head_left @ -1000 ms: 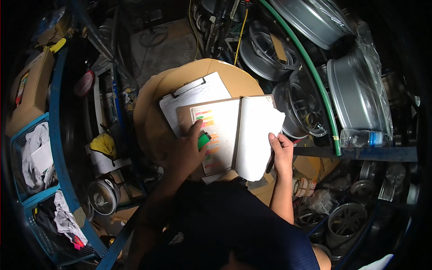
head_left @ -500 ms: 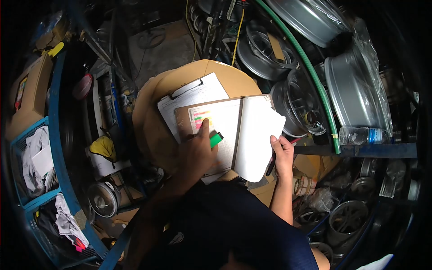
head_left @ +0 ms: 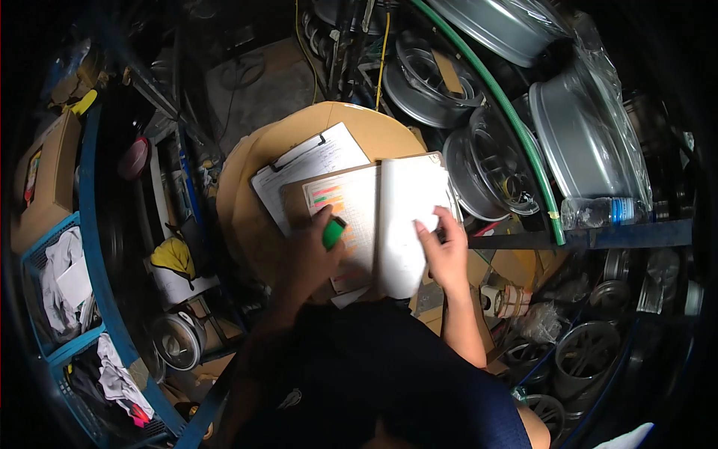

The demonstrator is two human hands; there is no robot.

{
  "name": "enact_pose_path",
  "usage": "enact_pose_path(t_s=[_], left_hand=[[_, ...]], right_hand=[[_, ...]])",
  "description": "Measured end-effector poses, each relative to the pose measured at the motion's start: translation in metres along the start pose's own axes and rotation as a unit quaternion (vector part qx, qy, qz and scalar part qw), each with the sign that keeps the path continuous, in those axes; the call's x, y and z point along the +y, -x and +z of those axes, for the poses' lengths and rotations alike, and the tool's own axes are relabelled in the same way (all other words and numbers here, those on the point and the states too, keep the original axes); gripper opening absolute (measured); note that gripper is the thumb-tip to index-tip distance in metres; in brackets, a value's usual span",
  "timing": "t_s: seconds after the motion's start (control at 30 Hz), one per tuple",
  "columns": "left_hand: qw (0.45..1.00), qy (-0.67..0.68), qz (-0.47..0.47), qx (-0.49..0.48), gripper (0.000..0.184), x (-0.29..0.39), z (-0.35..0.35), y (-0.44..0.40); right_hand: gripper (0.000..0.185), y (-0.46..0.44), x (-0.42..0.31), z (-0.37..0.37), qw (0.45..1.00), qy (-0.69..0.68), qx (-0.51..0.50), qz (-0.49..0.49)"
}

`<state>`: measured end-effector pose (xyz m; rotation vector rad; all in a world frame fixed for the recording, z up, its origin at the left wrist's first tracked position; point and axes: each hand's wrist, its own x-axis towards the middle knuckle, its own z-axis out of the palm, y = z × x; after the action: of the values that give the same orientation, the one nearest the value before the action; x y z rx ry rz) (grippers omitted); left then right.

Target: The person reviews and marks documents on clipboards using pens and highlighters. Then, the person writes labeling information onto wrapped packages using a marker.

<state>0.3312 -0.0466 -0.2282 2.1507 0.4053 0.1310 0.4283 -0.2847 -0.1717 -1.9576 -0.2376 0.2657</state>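
Observation:
A notebook (head_left: 357, 217) lies spread out, its left page printed with a grid and striped in green, orange and pink. Over that page is my left hand (head_left: 313, 247), its fingers wrapped round a green highlighter (head_left: 333, 234) with a dark end; the index finger points at the coloured rows. A white page (head_left: 400, 239) stands curled up along the notebook's middle. Against its right side is my right hand (head_left: 445, 243), slightly blurred, thumb and index finger apart. Partly under the notebook, a clipboard (head_left: 290, 159) holds written sheets.
The papers rest on a round cardboard top (head_left: 247, 161). Metal wheel rims (head_left: 493, 165) and a green hose (head_left: 516, 120) crowd the right side, near a plastic bottle (head_left: 598, 212). At left are blue crates (head_left: 56, 348) with cloths and a cardboard box (head_left: 51, 179).
My right hand has moved left and up off the page's edge, and the white page curls further left. My left hand has shifted slightly left and down with the highlighter.

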Motion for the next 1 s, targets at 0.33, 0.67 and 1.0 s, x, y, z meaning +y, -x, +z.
enact_pose_path(t_s=[0.33,0.67,1.0], left_hand=[[0.973,-0.127,-0.184,0.053,0.042,-0.003,-0.063,0.034],[0.983,0.123,-0.118,0.074,0.06,-0.022,-0.052,0.047],[0.867,0.473,-0.158,0.031,0.066,-0.008,-0.106,0.106]], right_hand=[[0.046,-0.04,0.021,-0.045,0.938,0.321,0.127,-0.016],[0.03,-0.013,0.05,-0.086,0.988,-0.026,0.152,0.015],[0.04,-0.016,-0.035,-0.096,0.953,-0.27,-0.023,-0.135]])
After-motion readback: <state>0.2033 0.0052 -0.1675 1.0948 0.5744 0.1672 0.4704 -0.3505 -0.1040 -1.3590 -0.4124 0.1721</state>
